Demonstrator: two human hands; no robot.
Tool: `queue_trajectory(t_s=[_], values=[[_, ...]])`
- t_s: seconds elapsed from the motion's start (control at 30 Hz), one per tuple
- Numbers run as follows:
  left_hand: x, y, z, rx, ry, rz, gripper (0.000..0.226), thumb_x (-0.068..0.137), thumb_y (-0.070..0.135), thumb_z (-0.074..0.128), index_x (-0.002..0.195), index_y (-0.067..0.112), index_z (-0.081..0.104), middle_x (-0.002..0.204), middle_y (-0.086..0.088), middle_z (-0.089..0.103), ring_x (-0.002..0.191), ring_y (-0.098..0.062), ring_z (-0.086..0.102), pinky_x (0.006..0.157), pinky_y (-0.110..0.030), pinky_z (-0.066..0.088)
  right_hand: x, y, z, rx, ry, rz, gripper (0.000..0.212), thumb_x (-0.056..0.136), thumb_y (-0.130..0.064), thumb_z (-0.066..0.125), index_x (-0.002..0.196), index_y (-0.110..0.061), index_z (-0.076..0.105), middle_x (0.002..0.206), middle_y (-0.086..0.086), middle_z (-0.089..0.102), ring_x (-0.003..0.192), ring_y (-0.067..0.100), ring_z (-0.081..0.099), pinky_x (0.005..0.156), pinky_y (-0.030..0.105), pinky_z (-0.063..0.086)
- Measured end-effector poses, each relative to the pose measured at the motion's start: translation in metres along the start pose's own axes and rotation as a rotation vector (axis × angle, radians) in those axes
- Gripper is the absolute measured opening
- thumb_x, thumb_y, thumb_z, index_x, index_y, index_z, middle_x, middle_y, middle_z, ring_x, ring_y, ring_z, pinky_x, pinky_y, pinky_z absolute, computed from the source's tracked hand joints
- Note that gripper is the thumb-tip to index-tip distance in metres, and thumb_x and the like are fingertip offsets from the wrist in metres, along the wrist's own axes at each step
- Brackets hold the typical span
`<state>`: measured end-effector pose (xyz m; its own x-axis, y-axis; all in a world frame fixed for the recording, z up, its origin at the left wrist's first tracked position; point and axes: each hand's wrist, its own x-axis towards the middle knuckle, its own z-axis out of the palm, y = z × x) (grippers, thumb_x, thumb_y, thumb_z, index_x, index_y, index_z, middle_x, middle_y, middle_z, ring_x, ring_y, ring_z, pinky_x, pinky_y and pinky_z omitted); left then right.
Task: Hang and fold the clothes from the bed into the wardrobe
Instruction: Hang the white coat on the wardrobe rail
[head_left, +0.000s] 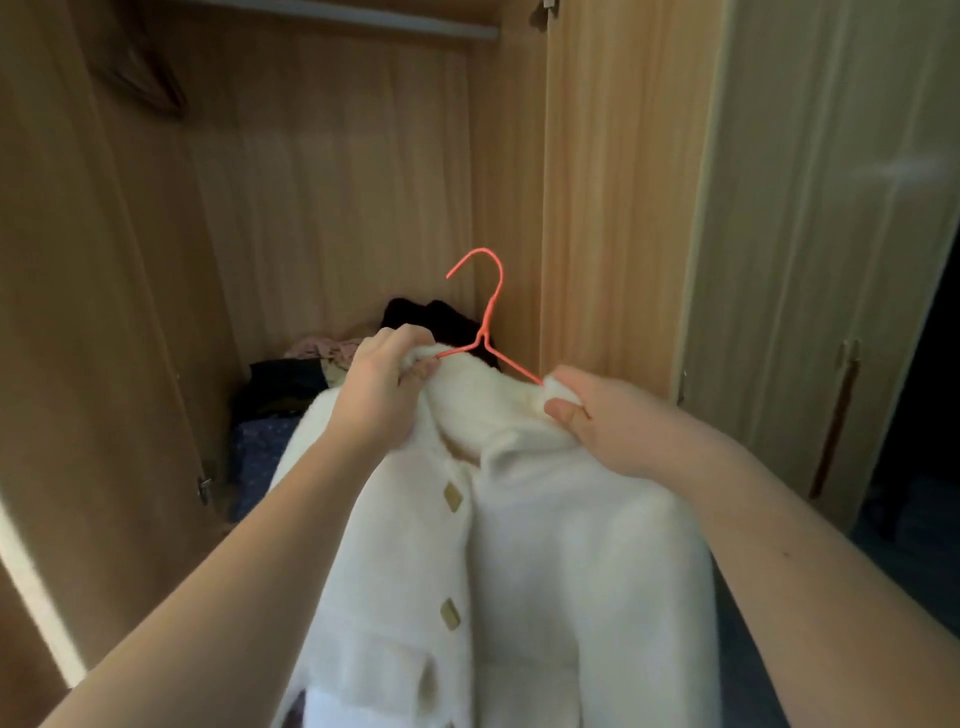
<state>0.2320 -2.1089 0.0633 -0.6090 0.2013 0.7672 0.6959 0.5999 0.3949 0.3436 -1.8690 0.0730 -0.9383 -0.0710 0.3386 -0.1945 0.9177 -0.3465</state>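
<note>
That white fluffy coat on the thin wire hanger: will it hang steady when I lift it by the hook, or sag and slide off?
The white coat drapes limply, so it probably sags. The orange hanger is thin wire and may flex. Both hands, left and right, grip its shoulders, suggesting it could slip.

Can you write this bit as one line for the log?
stage: hanging | left hand: grips white coat collar | right hand: grips coat shoulder | pink hanger: inside coat, hook free

Dark and pink clothes (311, 364) lie heaped on the wardrobe floor (260, 457).
</note>
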Motion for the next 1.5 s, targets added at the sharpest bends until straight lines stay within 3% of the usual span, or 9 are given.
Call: queue_trajectory(t_s=[0.17, 0.4, 0.5, 0.63, 0.77, 0.93, 1.2, 1.37, 1.5], values=[[0.044, -0.038, 0.02, -0.012, 0.068, -0.037, 0.02, 0.091, 0.017, 0.063, 0.111, 0.021, 0.061, 0.103, 0.007, 0.057, 0.107, -0.021, 0.052, 0.086, -0.027, 0.034, 0.061, 0.01, 0.008, -0.058, 0.204, -0.068, 0.019, 0.101, -0.048, 0.04, 0.108, -0.031, 0.044, 0.076, -0.003, 0.058, 0.075, 0.028, 0.058, 0.065, 0.038, 0.049], [0.149, -0.073, 0.045, 0.045, 0.174, -0.047, 0.03, 0.09, 0.028, 0.065, 0.119, 0.025, 0.061, 0.111, 0.008, 0.062, 0.11, -0.015, 0.055, 0.088, -0.022, 0.036, 0.174, 0.029, 0.003, -0.056, 0.433, -0.168, 0.021, 0.101, -0.046, 0.039, 0.109, -0.027, 0.043, 0.084, 0.006, 0.064, 0.08, 0.039, 0.06, 0.066, 0.044, 0.051], [0.185, -0.088, 0.049, 0.045, 0.245, -0.035, 0.034, 0.091, 0.026, 0.06, 0.125, 0.029, 0.058, 0.119, 0.011, 0.062, 0.115, -0.015, 0.055, 0.096, -0.028, 0.041, 0.222, 0.036, -0.005, -0.053, 0.493, -0.167, 0.019, 0.102, -0.046, 0.037, 0.104, -0.028, 0.041, 0.08, 0.003, 0.06, 0.078, 0.039, 0.06, 0.064, 0.043, 0.049], [0.223, -0.105, 0.052, -0.081, 0.284, -0.076, 0.029, 0.093, 0.02, 0.054, 0.119, 0.034, 0.056, 0.111, 0.016, 0.062, 0.109, -0.007, 0.057, 0.095, -0.032, 0.046, 0.285, 0.044, -0.012, -0.123, 0.592, -0.134, 0.021, 0.102, -0.045, 0.036, 0.107, -0.026, 0.04, 0.074, -0.005, 0.047, 0.079, 0.037, 0.062, 0.06, 0.038, 0.042], [0.271, -0.123, 0.052, -0.172, 0.296, -0.118, 0.028, 0.093, 0.018, 0.056, 0.115, 0.034, 0.056, 0.108, 0.017, 0.063, 0.104, -0.002, 0.06, 0.089, -0.03, 0.05, 0.355, 0.045, -0.013, -0.173, 0.681, -0.127, 0.022, 0.103, -0.043, 0.036, 0.109, -0.022, 0.039, 0.089, 0.002, 0.062, 0.084, 0.036, 0.065, 0.059, 0.037, 0.035], [0.332, -0.158, 0.048, -0.195, 0.357, -0.045, 0.031, 0.09, 0.009, 0.057, 0.111, 0.032, 0.054, 0.104, 0.016, 0.06, 0.097, 0.0, 0.058, 0.08, -0.017, 0.044, 0.439, 0.037, -0.011, -0.204, 0.736, -0.113, 0.02, 0.104, -0.039, 0.035, 0.109, -0.02, 0.038, 0.095, 0.004, 0.064, 0.084, 0.035, 0.066, 0.059, 0.037, 0.035], [0.456, -0.239, 0.044, -0.321, 0.347, 0.077, 0.038, 0.083, -0.01, 0.05, 0.105, 0.02, 0.054, 0.096, 0.002, 0.061, 0.088, -0.015, 0.058, 0.079, -0.024, 0.044, 0.566, 0.026, -0.039, -0.346, 0.818, -0.027, 0.021, 0.105, -0.04, 0.031, 0.111, -0.021, 0.039, 0.099, 0.005, 0.067, 0.087, 0.035, 0.067, 0.059, 0.036, 0.036], [0.533, -0.249, 0.048, -0.394, 0.356, 0.2, 0.034, 0.084, -0.017, 0.049, 0.103, 0.011, 0.054, 0.091, -0.004, 0.06, 0.08, -0.011, 0.055, 0.068, -0.006, 0.042, 0.628, 0.026, -0.063, -0.376, 0.913, 0.003, 0.013, 0.106, -0.034, 0.031, 0.104, -0.023, 0.037, 0.093, 0.004, 0.067, 0.083, 0.034, 0.067, 0.058, 0.036, 0.035], [0.577, -0.254, 0.061, -0.46, 0.362, 0.241, 0.034, 0.084, -0.014, 0.05, 0.101, 0.015, 0.054, 0.091, -0.003, 0.06, 0.08, -0.013, 0.055, 0.07, -0.017, 0.042, 0.665, 0.034, -0.09, -0.408, 1.009, 0.02, 0.015, 0.106, -0.035, 0.031, 0.105, -0.022, 0.039, 0.091, 0.004, 0.067, 0.082, 0.033, 0.067, 0.057, 0.036, 0.034]])
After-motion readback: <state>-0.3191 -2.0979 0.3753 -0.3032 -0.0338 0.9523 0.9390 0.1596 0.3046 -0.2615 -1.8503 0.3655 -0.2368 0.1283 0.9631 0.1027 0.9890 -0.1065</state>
